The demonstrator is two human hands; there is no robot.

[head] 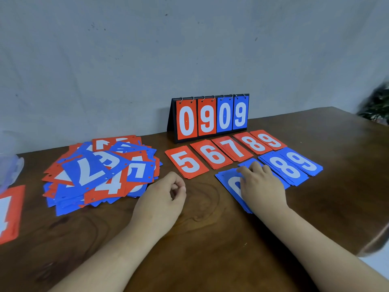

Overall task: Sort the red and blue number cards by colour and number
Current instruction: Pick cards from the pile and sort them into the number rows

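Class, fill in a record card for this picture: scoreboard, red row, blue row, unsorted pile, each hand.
scoreboard: stands at the back of the table, reads 0 9 0 9
red row: 5, 6, 7, 8, 9, left to right
blue row: 8 and 9 readable
unsorted pile: red and blue cards mixed, on the left
left hand: rests on the table, loosely curled, holds nothing
right hand: fingers rest on a blue card, numeral mostly hidden

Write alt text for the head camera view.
The right hand presses a blue card beside blue piles 8 and 9, in front of red piles 5 to 9. The left hand rests empty near an unsorted heap; a scoreboard behind shows 0909.
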